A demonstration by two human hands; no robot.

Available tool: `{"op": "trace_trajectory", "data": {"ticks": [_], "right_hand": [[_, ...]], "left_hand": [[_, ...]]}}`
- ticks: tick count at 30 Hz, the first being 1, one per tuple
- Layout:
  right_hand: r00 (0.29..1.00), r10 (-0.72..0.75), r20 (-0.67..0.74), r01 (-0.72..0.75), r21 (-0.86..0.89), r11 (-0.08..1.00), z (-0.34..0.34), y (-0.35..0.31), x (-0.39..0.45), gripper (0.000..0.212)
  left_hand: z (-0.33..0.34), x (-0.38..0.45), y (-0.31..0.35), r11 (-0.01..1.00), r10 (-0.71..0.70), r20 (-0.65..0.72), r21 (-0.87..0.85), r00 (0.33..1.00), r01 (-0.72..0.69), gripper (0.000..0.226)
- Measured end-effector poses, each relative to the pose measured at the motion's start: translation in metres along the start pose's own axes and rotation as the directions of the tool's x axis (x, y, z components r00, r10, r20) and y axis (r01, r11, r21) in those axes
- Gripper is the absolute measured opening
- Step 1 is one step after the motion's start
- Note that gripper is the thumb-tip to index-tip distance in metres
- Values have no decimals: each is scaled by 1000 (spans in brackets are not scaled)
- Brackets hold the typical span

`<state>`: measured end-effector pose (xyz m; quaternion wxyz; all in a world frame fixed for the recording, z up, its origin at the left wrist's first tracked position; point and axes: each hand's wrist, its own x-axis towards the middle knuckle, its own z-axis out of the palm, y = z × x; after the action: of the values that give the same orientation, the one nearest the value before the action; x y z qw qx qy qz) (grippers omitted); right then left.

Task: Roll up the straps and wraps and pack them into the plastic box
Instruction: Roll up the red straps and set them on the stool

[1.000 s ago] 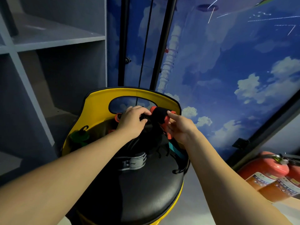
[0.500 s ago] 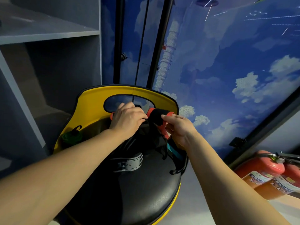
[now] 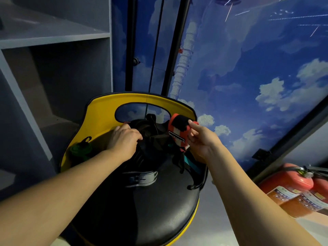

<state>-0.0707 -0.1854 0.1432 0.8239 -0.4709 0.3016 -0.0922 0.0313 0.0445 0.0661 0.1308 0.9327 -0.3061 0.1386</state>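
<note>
Black chair seat [image 3: 142,210] is carrying the heap: right hand [image 3: 200,139] is pinching the rolled wrap [image 3: 177,129], while left hand [image 3: 124,139] is gripping straps [image 3: 150,139] beside it.

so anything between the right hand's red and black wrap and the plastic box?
Cannot say: no plastic box shows in the head view. The right hand pinches the rolled red and black wrap above the pile of dark straps on the chair seat; nothing blocks the hand itself.
</note>
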Motion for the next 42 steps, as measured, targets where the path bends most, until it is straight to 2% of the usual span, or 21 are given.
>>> {"op": "trace_trajectory", "data": {"ticks": [3,5,6,8,10,11,13,16,20,23,26,31,37,42], "right_hand": [[1000,-13,23,12,19,1000,9,-9,-8,11],[999,-21,42,19,27,999,15,-16,-15,5],[999,-24,47,23,25,999,19,-19,-18,4],[998,-32,61,33,-12,999,25,-25,-27,4],[996,-42,77,47,-54,997,30,-29,-35,5],[995,-47,83,53,-69,996,32,-30,-38,7],[994,-53,95,61,-85,994,35,-33,-44,12],[994,-61,95,70,-91,993,38,-42,-51,18],[989,-109,100,123,-139,983,39,-55,-65,18],[979,-176,102,191,-166,967,39,-63,-78,14],[962,-253,103,269,-208,940,36,-69,-89,21],[931,-286,226,346,-296,890,27,-65,-108,34],[913,-286,289,390,-424,817,10,-42,-100,19],[886,-380,265,463,-470,752,7,-27,-81,14]], "left_hand": [[-4,-2,6,1000,-4,140,-10,990,5,28],[-14,-1,16,973,-32,209,-215,977,78,30],[-22,0,24,927,-46,247,-351,968,134,35],[-37,6,40,753,-94,292,-605,952,260,44],[-52,14,50,566,-157,294,-755,943,330,58],[-59,17,54,511,-178,286,-791,941,337,65],[-71,22,59,481,-196,267,-812,943,330,65],[-88,22,70,485,-175,235,-824,956,292,31],[-100,22,78,483,-203,230,-822,952,302,14],[-111,22,85,444,-203,217,-849,955,287,17],[-126,23,93,392,-193,189,-885,963,253,20],[-142,29,100,284,-208,199,-925,958,254,22],[-149,30,108,135,-238,281,-938,930,318,23],[-145,31,107,28,-226,367,-923,902,383,16]]}}
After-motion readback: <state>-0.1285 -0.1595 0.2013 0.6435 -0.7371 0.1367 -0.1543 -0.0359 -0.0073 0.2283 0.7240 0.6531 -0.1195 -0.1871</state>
